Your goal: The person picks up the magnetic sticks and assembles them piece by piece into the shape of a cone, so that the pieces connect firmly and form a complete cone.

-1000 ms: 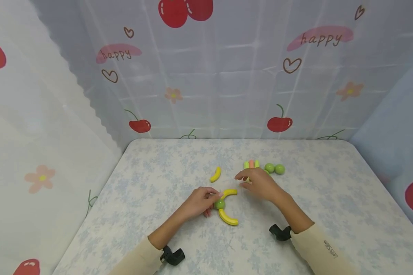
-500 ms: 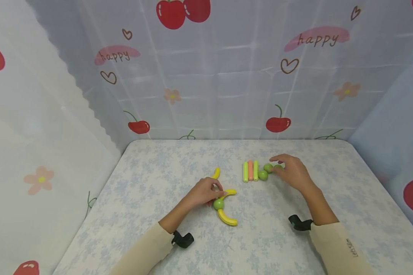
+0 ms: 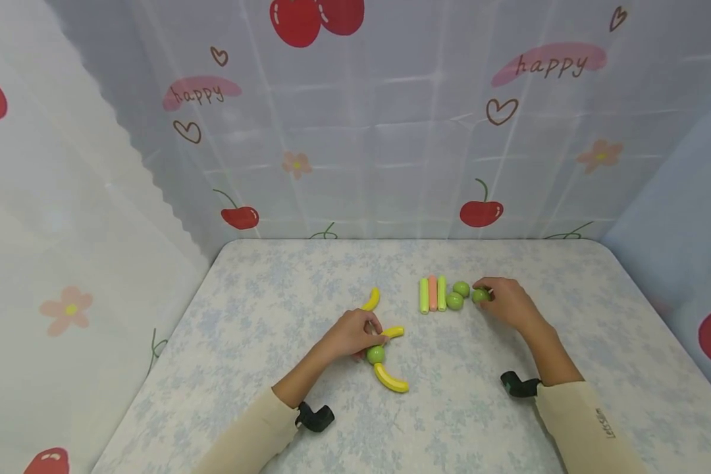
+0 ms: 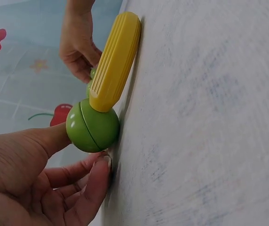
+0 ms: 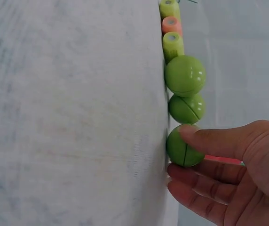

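Observation:
My left hand (image 3: pixel 351 334) holds a green ball (image 3: pixel 376 355) between thumb and fingers. Two curved yellow sticks join at this ball: a lower one (image 3: pixel 391 379) and an upper one (image 3: pixel 394 332), whose near end lies under my thumb. In the left wrist view the ball (image 4: pixel 93 125) shows a seam, and the yellow stick (image 4: pixel 115 61) reaches away from it. At the right, my right hand (image 3: pixel 508 303) pinches another green ball (image 3: pixel 480 295) on the table. Its thumb covers part of that ball (image 5: pixel 181 148) in the right wrist view.
Two more green balls (image 3: pixel 458 295) sit left of the right hand. Beside them lie two lime sticks (image 3: pixel 424 296) and an orange stick (image 3: pixel 433 293) in a row. A loose curved yellow stick (image 3: pixel 371 299) lies behind the left hand. A printed curtain (image 3: pixel 355 131) borders the table (image 3: pixel 272 276).
My right hand has moved right from the straight sticks to the rightmost green ball and taken hold of it. The left hand has stayed by the joined pieces, shifting only slightly.

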The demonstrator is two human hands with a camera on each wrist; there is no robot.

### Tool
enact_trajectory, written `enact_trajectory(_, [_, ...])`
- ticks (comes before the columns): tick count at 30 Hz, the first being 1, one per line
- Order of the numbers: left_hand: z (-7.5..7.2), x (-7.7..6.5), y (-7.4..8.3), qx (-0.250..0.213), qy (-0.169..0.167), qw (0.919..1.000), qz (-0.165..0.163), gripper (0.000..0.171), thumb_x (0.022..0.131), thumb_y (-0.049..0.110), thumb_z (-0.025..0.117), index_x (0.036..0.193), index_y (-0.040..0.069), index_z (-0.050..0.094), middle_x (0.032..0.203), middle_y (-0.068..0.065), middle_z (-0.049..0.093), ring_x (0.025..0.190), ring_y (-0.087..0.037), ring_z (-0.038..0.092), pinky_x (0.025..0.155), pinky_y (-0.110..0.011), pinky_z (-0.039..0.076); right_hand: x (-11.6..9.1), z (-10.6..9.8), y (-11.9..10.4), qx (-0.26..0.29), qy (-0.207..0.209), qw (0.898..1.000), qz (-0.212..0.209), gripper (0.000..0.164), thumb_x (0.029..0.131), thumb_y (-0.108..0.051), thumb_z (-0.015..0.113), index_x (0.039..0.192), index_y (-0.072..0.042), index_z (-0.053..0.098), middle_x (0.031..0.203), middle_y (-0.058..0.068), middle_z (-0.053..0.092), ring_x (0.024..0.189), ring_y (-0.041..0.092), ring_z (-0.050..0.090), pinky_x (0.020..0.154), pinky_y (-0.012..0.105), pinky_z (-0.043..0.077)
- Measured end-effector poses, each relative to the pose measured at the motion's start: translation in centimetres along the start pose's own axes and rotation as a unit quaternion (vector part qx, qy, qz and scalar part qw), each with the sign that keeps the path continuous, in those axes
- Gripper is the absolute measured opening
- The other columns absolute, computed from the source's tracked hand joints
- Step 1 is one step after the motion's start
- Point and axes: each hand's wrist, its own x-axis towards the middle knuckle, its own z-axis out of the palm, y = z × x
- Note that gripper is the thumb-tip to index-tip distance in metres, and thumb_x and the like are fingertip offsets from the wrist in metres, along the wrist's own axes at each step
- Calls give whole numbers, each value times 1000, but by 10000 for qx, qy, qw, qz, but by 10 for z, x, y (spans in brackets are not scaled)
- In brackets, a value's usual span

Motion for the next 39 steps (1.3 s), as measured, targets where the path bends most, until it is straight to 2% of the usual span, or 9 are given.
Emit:
enact_trajectory(7, [3,-4,-2,-108,111,9999,-41,19,94,23,76,100,6,72,71,-1,64,47,-15,60,46,-29,54,-4,-9,-10,15,22,9999,-99,34,89,-5,76,120,6,68,108,23,70,94,38,66,75,49,57])
enact_trajectory(16, [4,-11,0,-413,259,9988,-36,18,94,21,75,101,4,71,76,-3,65,50,-17,63,47,-32,56,-13,-14,-49,605,14,9965,-575,33,89,-6,77,120,4,70,111,18,71,91,29,67,71,40,58])
enact_trajectory(27, [6,-11,-1,-376,350,9987,57,16,95,20,74,100,6,71,74,-5,65,47,-16,61,46,-31,55,-16,16,-85,966,-415,9880,-1133,34,85,0,80,118,3,71,108,11,72,86,20,67,70,30,57])
enact_trajectory(35, [7,-12,1,-328,448,9985,-31,13,95,21,74,97,8,71,73,-6,64,46,-18,61,46,-32,55,-13,43,-95,1152,-707,9793,-1510,30,85,-3,81,114,3,72,106,9,73,83,17,69,69,26,56])
enact_trajectory(39, [8,-12,0,-352,440,9984,7,12,95,20,74,98,8,71,73,-5,63,45,-16,60,45,-32,55,-15,52,-98,1180,-754,9777,-1562,30,86,-6,81,114,1,73,108,9,74,85,17,69,71,25,56])
